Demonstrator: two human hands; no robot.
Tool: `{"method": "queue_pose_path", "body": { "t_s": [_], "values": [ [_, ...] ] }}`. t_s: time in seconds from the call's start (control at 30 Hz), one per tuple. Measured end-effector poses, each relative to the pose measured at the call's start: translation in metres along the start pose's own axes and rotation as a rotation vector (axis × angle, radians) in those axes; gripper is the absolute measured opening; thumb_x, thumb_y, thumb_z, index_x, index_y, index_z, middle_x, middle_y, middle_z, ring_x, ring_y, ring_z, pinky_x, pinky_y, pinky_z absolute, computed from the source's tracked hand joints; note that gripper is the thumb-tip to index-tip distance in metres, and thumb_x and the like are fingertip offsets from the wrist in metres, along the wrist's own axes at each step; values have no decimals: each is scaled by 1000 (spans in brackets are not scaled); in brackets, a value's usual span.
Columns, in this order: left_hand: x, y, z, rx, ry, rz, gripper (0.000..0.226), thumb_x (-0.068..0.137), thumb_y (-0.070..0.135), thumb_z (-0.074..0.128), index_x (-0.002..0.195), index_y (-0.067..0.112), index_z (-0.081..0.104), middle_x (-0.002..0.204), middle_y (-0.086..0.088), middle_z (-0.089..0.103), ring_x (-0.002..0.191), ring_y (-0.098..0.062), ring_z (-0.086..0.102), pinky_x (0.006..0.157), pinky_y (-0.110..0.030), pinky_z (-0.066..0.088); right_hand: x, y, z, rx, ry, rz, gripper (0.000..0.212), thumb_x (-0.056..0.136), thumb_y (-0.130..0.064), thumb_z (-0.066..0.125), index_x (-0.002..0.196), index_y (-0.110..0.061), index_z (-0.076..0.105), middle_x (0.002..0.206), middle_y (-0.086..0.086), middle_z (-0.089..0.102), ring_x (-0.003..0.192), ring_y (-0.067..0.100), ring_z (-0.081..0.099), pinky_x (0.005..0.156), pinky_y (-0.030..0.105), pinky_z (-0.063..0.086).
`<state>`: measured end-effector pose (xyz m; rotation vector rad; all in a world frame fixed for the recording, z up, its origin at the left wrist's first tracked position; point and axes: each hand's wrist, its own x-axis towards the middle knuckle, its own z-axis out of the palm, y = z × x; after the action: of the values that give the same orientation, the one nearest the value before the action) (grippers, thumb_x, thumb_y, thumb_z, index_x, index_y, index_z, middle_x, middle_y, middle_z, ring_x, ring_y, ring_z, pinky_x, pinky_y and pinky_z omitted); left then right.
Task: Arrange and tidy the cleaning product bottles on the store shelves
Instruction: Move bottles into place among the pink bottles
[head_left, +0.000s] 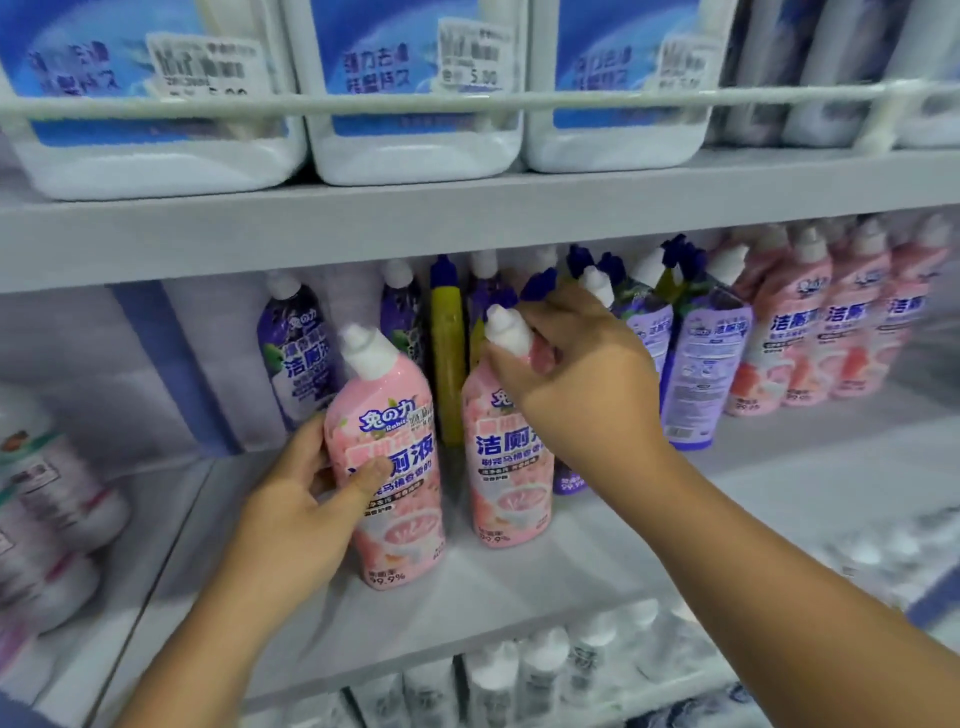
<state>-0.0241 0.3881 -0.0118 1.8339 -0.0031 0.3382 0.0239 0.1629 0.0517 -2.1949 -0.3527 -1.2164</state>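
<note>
Two pink toilet-cleaner bottles with white angled caps stand near the front of the grey middle shelf (571, 587). My left hand (306, 499) grips the body of the left pink bottle (389, 488), thumb across its label. My right hand (576, 374) holds the neck of the right pink bottle (506, 467), just under its white cap. Behind them stand purple bottles (298, 353), a yellow bottle with a blue cap (447, 353) and, to the right, a purple bottle turned back to front (701, 364).
A row of pink bottles (826, 338) fills the right of the same shelf. Large white jugs with blue labels (415, 104) sit on the shelf above, behind a white rail. White bottles (519, 675) stand on the shelf below. More bottles (47, 499) are on the left unit.
</note>
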Motion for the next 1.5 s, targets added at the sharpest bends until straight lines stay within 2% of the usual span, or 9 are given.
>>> {"method": "queue_pose_path", "body": {
  "t_s": [0.2,0.33,0.4,0.5,0.63,0.8,1.0,1.2,1.5],
  "values": [
    [-6,0,43,-68,74,-3,41,91,12,67,122,39,59,106,25,75,98,5,70,83,-19,51,-4,34,-25,95,-70,90,32,95,-53,54,99,-29,74,107,-10,61,88,16,63,64,32,54],
    [-14,-2,62,-29,112,-22,42,93,7,67,122,37,60,110,20,76,102,-1,71,84,-21,54,-18,52,-22,501,-230,278,35,88,-39,76,119,-28,65,120,-7,57,104,2,56,83,19,50],
    [-18,-7,70,-20,110,-63,45,90,4,70,121,36,61,111,13,77,103,-7,73,83,-27,57,-27,63,-19,740,-433,444,47,84,-35,82,125,-38,59,120,-12,63,105,0,61,90,25,54],
    [-26,-5,81,-17,151,-83,50,88,0,72,119,37,61,109,13,77,99,-7,74,74,-20,60,-37,87,-15,793,-593,493,52,78,-35,86,119,-47,57,112,-16,72,103,3,68,92,36,58],
    [-34,10,92,-42,190,-103,44,88,-2,72,114,32,61,96,21,77,85,5,72,65,-11,55,-40,96,-21,794,-726,569,38,78,-33,86,109,-35,64,105,-11,76,99,9,72,92,43,59],
    [-47,28,99,-58,181,-91,41,88,-3,73,113,27,62,91,16,78,80,8,71,61,-10,54,-42,100,-49,838,-630,585,36,74,-31,84,104,-35,65,104,-6,77,97,14,74,88,48,61],
    [-67,49,123,-111,18,-41,47,86,4,77,116,37,62,104,16,77,94,2,72,75,-21,56,-41,125,-115,863,-495,677,32,89,-11,77,117,-21,66,110,-2,78,102,14,74,87,35,61],
    [-76,71,172,-185,-103,4,48,85,1,77,116,34,62,105,17,77,96,-2,73,71,-14,56,-36,148,-165,735,-444,660,34,89,-12,77,120,-20,65,108,-6,78,97,9,74,84,32,62],
    [-76,106,276,-202,-148,80,50,84,1,78,121,31,63,108,16,77,99,-3,73,81,-20,59,-27,249,-232,734,-326,685,27,91,-12,74,115,-23,67,108,-3,78,102,14,74,87,35,59]
  ]
}}
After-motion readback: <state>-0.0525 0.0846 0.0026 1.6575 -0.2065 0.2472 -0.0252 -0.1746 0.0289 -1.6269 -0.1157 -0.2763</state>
